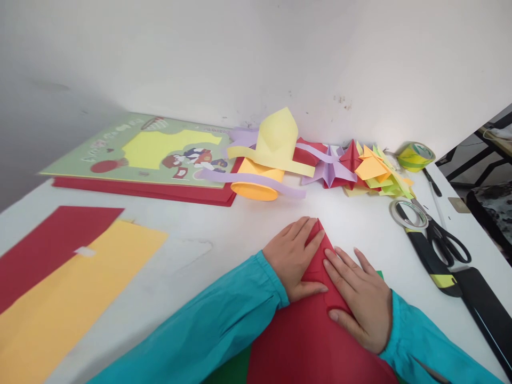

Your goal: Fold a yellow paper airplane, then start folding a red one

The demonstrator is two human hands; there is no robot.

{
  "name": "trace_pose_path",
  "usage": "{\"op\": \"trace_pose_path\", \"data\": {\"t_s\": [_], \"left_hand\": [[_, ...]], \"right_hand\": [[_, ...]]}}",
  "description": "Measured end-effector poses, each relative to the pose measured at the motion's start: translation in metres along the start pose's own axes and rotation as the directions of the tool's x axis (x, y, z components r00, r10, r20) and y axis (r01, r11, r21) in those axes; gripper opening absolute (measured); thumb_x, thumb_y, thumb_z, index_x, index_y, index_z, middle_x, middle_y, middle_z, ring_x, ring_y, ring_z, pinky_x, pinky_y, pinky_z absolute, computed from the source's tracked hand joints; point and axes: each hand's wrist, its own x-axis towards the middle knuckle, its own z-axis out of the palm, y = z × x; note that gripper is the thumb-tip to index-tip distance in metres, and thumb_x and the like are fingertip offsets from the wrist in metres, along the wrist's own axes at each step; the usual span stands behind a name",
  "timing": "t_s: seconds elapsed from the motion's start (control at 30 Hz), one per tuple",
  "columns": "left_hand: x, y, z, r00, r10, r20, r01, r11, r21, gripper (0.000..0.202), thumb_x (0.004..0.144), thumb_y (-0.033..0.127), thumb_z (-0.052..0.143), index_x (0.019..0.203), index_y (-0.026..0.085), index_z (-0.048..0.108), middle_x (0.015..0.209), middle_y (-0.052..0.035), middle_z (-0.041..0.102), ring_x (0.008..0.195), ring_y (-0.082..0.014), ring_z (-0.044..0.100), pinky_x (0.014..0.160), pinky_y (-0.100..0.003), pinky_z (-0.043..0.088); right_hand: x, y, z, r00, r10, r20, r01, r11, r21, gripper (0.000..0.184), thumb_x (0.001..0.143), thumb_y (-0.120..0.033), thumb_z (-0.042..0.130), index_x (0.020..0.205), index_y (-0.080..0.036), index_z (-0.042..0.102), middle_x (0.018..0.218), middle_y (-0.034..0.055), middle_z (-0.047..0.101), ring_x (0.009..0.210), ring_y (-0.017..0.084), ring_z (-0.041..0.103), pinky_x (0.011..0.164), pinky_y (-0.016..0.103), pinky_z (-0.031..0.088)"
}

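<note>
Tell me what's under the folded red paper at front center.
Under the red paper, green paper shows at lower left, and a green corner peeks out at right. Whether they're one sheet, and what the middle hides, can't be seen.

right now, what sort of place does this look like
Probably a paper-craft workspace: folded paper shapes sit by the wall, scissors lie to the right, and a partly folded red sheet is in front.
</note>
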Motion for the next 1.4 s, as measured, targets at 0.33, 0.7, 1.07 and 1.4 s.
{"op": "trace_pose_path", "data": {"t_s": [0.33, 0.7, 1.07, 1.4], "left_hand": [[0.0010, 0.0000, -0.0018, 1.000, -0.002, 0.022, 0.002, 1.000, 0.015, 0.100, 0.071, 0.078, 0.048, 0.136, 0.004, 0.041, 0.148, -0.0261, 0.029, 0.133, -0.0433, 0.030, 0.107, -0.054, 0.030], [0.0008, -0.0006, -0.0001, 0.999, -0.004, 0.040, 0.003, 1.000, 0.019, 0.101, 0.072, 0.078, 0.046, 0.137, 0.002, 0.038, 0.147, -0.0277, 0.030, 0.134, -0.0437, 0.027, 0.106, -0.054, 0.028], [0.0021, -0.0007, -0.0031, 0.999, -0.004, 0.052, 0.004, 1.000, -0.002, 0.098, 0.073, 0.077, 0.046, 0.138, 0.003, 0.039, 0.148, -0.0236, 0.032, 0.133, -0.0428, 0.027, 0.106, -0.054, 0.028], [0.0009, 0.0007, -0.0004, 0.999, -0.029, 0.034, 0.028, 0.999, 0.028, 0.101, 0.069, 0.078, 0.050, 0.137, 0.004, 0.039, 0.148, -0.0281, 0.027, 0.135, -0.0428, 0.027, 0.106, -0.053, 0.028]], "right_hand": [[0.0003, 0.0001, -0.0004, 1.000, -0.004, -0.005, 0.004, 1.000, 0.009, 0.069, 0.092, -0.045, 0.041, 0.149, -0.012, 0.021, 0.153, 0.0114, 0.027, 0.142, 0.028, 0.022, 0.114, 0.054, 0.020], [0.0000, 0.0006, -0.0012, 1.000, -0.004, -0.010, 0.004, 0.999, 0.033, 0.070, 0.090, -0.042, 0.043, 0.149, -0.014, 0.020, 0.153, 0.0101, 0.029, 0.142, 0.028, 0.023, 0.114, 0.054, 0.020], [-0.0002, -0.0001, -0.0008, 1.000, 0.001, -0.001, -0.001, 1.000, 0.026, 0.068, 0.091, -0.042, 0.043, 0.149, -0.013, 0.021, 0.153, 0.0098, 0.027, 0.142, 0.028, 0.021, 0.114, 0.055, 0.021], [-0.0001, 0.0005, -0.0008, 1.000, -0.006, 0.000, 0.006, 1.000, 0.011, 0.067, 0.092, -0.043, 0.042, 0.148, -0.013, 0.023, 0.154, 0.0094, 0.026, 0.142, 0.028, 0.021, 0.114, 0.055, 0.020]]}}
